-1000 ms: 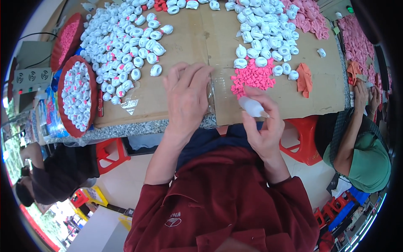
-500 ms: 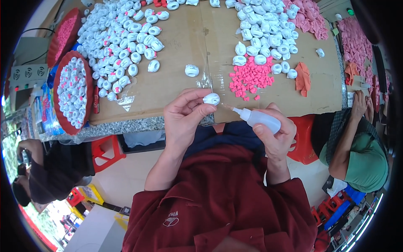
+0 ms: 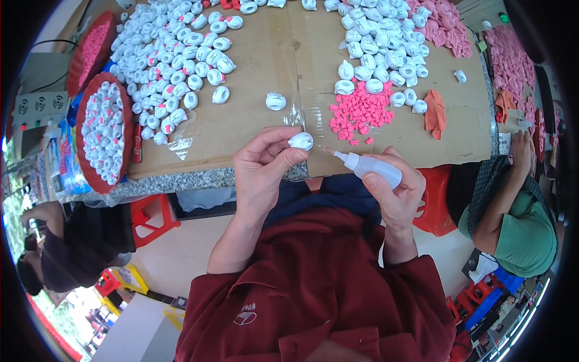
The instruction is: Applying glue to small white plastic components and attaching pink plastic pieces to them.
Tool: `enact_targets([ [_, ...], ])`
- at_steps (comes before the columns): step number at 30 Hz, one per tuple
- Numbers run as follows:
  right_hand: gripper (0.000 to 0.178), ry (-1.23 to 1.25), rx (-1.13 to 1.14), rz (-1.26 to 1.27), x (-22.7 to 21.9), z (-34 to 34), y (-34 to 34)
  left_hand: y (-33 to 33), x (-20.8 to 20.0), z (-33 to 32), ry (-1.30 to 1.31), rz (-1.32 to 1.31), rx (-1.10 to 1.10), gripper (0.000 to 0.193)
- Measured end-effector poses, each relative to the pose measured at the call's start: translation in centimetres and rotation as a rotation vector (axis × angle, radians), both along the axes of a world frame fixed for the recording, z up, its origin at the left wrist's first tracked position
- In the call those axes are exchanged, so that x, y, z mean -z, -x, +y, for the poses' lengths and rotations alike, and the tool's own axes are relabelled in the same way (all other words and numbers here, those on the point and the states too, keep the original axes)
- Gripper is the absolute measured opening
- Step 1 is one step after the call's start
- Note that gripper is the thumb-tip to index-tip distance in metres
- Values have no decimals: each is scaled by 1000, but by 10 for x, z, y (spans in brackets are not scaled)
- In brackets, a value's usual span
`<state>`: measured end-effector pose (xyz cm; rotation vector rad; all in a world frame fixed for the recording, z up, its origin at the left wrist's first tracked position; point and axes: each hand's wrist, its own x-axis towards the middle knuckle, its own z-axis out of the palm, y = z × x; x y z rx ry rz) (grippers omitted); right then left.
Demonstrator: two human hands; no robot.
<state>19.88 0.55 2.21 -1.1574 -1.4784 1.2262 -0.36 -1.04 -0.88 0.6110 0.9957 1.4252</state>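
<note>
Your left fingers (image 3: 283, 151) pinch a smooth white cap (image 3: 301, 141); right fingers (image 3: 386, 187) grip the glue bottle (image 3: 369, 169), nozzle just beside it.

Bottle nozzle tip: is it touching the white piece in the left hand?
Apart. The head view shows cardboard between the nozzle tip of the squeeze bottle and the white piece pinched in the left hand.

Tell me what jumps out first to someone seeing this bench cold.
First, the heaps of small white shells covering the cardboard-topped table, with a bright pink pile of small pieces right of the middle and a red tray of white pieces at the left edge. Near the front edge, the left hand pinches one white piece while the right hand aims a small squeeze bottle at it.
</note>
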Motion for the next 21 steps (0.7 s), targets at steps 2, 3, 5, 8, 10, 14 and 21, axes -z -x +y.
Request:
enact_targets([
  [2, 26, 2, -1, -5, 0, 0, 0, 0, 0, 0, 9, -6, -1, 29],
  [3, 27, -4, -6, 18, 1, 0, 0, 0, -1, -1, 19, -14, -1, 29],
  [5, 27, -9, -8, 39, 1, -1, 0, 0, -2, -1, 26, -22, 10, 30],
  [8, 34, -2, 23, 68, -1, 0, 3, 1, -6, -2, 50, -43, 33, 30],
  [10, 36, 42, 86, 117, -1, 0, 11, 2, -9, -5, 67, -56, 44, 31],
  [14, 32, -228, 10, -84, 18, 14, 23, 2, -9, -13, 114, -56, 63, 32],
  [21, 33, -294, 66, -452, 24, 12, 36, 0, -5, -18, 75, -65, 98, 28],
])
